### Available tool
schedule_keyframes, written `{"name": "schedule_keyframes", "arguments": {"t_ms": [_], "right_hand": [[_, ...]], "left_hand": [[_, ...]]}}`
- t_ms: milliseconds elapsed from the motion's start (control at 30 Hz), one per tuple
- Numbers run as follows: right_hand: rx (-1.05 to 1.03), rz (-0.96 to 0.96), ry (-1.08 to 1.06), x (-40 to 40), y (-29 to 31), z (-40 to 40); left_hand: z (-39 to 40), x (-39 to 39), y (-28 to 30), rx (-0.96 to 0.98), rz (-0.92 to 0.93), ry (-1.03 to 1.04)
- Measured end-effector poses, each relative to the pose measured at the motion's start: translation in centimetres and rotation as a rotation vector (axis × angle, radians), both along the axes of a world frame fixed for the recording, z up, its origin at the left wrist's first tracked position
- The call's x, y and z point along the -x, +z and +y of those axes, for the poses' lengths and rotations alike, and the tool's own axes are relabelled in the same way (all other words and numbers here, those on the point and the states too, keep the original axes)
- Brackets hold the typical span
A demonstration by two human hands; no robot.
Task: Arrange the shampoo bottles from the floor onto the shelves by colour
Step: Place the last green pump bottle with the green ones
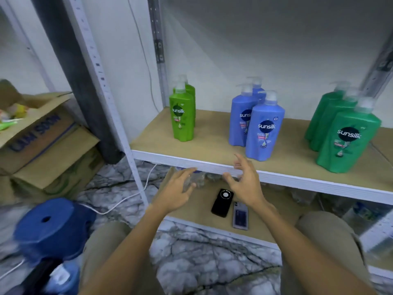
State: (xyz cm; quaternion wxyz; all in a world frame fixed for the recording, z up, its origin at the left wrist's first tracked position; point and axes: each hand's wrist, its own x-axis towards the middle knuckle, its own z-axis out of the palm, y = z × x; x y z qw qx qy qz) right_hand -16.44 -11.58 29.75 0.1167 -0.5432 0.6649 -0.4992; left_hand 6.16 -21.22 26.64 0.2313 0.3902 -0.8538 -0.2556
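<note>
At the bottom of the frame two bare arms reach up from two knees in tan cloth, over a grey marble floor [212, 258]. The left hand [177, 192] is in the middle of the frame, with its fingers [187, 172] spread wide and a little bent, and it holds nothing. The right hand [247, 184] is just beside it, to the right, and its fingers [239, 159] are spread and loosely curled too, with nothing in them. Both hands hang in front of the white edge of the shelf [204, 143]. Under the hands, on the low shelf [191, 207], lie a black phone [222, 202] and a grey phone [240, 215], side by side and nearly touching. At the lower left is a blue stool [49, 226], blurred, with a white cable [119, 204] running on the floor near it. Farther up on the left are cardboard boxes [49, 143], one stacked on the other. On the brown shelf the bottles stand upright in three groups, well apart. The light green bottles [182, 116] are on the left, two of them, one behind the other. The blue bottles [263, 128] are in the middle, three close together. The dark green bottles [348, 137] are on the right, three in a row going back. All have clear pump tops. Behind them is a white wall [255, 50].
</note>
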Motion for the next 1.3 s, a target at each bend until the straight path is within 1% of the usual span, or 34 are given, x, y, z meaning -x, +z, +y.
{"name": "schedule_keyframes", "arguments": {"t_ms": [133, 267, 433, 533, 667, 733, 800, 933, 1033, 1167, 1300], "right_hand": [[-0.120, -0.017, 0.157, -4.5, -0.9, -0.7], [-0.218, -0.061, 0.279, -9.3, -2.7, -1.6], [-0.414, -0.186, 0.379, -15.3, -8.4, -2.7], [-0.540, -0.198, 0.422, -18.3, -12.6, -3.6], [-0.661, -0.182, 0.474, -21.3, -19.0, -5.5], [-0.724, -0.201, 0.490, -22.2, -21.8, -6.3], [-0.786, -0.215, 0.501, -23.1, -24.4, -7.2], [-0.887, -0.233, 0.517, -25.0, -28.6, -9.1], [-0.964, -0.212, 0.521, -26.7, -31.3, -10.1], [-1.029, -0.238, 0.559, -28.9, -34.4, -11.6], [-1.063, -0.258, 0.581, -30.8, -36.7, -12.2]], "left_hand": [[1.7, -5.3, -2.1, -0.029, -0.021, 0.072], [2.5, -9.4, -4.4, -0.070, -0.054, 0.200], [3.2, -14.4, -10.1, -0.197, -0.113, 0.401], [3.3, -16.4, -14.2, -0.380, -0.202, 0.587], [4.3, -18.7, -20.6, -0.506, -0.168, 0.715], [5.2, -20.0, -23.5, -0.587, -0.157, 0.733], [6.0, -21.1, -26.0, -0.685, -0.108, 0.743], [7.6, -22.4, -29.1, -0.789, -0.051, 0.778], [8.3, -22.5, -30.6, -0.816, -0.009, 0.768], [8.6, -22.5, -32.2, -0.857, 0.067, 0.761], [9.1, -22.9, -33.6, -0.849, 0.027, 0.744]]}}
